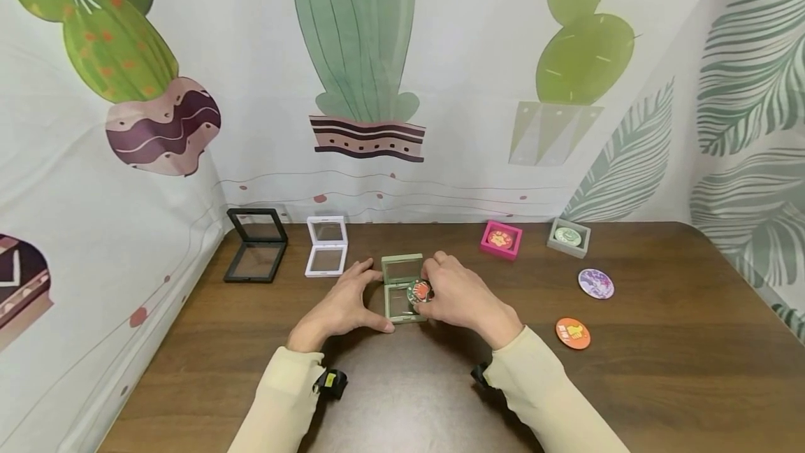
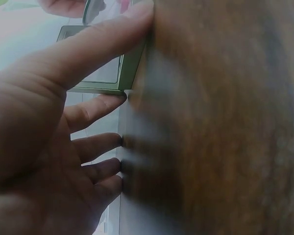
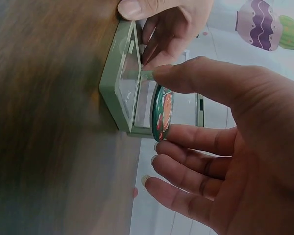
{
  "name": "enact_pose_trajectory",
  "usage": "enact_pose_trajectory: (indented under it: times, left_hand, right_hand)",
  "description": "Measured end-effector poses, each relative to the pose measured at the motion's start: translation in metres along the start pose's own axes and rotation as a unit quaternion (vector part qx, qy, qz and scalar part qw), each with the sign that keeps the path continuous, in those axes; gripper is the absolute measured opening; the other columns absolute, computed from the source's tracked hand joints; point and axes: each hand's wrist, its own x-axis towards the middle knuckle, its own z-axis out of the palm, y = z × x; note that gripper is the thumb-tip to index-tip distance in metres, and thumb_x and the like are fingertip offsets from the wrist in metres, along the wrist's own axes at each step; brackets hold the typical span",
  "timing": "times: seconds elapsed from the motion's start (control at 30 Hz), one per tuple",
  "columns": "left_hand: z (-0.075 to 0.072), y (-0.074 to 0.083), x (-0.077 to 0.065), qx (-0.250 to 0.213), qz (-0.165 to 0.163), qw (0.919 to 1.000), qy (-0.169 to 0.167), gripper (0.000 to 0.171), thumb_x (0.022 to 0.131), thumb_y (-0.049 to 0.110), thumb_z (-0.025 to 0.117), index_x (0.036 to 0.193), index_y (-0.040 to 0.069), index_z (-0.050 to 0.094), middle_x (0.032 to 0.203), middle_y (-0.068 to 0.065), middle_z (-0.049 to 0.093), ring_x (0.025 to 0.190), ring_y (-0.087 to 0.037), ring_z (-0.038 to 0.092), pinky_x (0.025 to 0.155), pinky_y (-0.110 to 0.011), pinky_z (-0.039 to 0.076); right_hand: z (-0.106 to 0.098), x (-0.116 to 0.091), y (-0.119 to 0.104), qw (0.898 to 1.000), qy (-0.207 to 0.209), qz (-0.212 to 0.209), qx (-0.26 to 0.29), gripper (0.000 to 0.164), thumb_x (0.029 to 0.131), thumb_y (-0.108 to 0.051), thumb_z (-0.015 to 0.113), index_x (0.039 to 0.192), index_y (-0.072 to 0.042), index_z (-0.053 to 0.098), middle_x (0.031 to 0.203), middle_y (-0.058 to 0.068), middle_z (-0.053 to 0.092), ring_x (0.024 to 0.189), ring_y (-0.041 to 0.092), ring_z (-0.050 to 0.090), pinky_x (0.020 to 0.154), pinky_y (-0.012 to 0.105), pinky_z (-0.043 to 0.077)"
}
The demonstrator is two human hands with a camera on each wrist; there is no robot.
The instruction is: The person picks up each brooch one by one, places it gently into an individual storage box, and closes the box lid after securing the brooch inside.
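Note:
A pale green hinged display case [image 1: 390, 303] with clear film panes lies unfolded on the table, its lid tilted up at the back. My left hand [image 1: 342, 303] holds it at its left side, thumb at the front corner and index finger farther back along the edge. Between thumb and index finger, my right hand [image 1: 462, 296] pinches a round dark green badge [image 3: 162, 113] with an orange-red design by its rim. In the right wrist view the badge stands tilted, close over the clear pane [image 3: 130, 88] of the base. The other right fingers are spread beside it.
An unfolded black case [image 1: 235, 278] and a white one [image 1: 326, 275] stand at the back left. At the back right are a pink case [image 1: 499, 252] and a grey case [image 1: 567, 251], each with a badge inside. A purple badge [image 1: 595, 284] and an orange badge [image 1: 573, 333] lie on the right.

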Motion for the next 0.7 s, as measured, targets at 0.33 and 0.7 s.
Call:
enact_pose_trajectory:
  times: [0.33, 0.7]
  left_hand:
    - [0.001, 0.001, -0.001, -0.004, -0.005, 1.0, -0.001, 0.093, 0.066, 0.032, 0.102, 0.142, -0.001, 0.061, 0.168, -0.026, 0.031, 0.157, -0.048, 0.017, 0.121, -0.066, 0.025]
    - [0.0, 0.002, -0.001, -0.002, -0.005, 1.0, -0.001, 0.093, 0.066, 0.032, 0.102, 0.142, -0.002, 0.06, 0.167, -0.027, 0.032, 0.157, -0.049, 0.017, 0.121, -0.065, 0.025]
  right_hand:
    - [0.006, 0.008, -0.011, 1.0, -0.003, 0.005, -0.01, 0.045, 0.083, -0.029, 0.089, 0.109, 0.0, 0.066, 0.1, 0.005, 0.054, 0.091, 0.022, 0.055, 0.075, 0.04, 0.055]
    - [0.017, 0.01, -0.015, 0.999, 0.0, 0.01, -0.042, 0.048, 0.085, -0.037, 0.088, 0.105, -0.001, 0.064, 0.097, 0.007, 0.056, 0.087, 0.024, 0.057, 0.073, 0.043, 0.056]
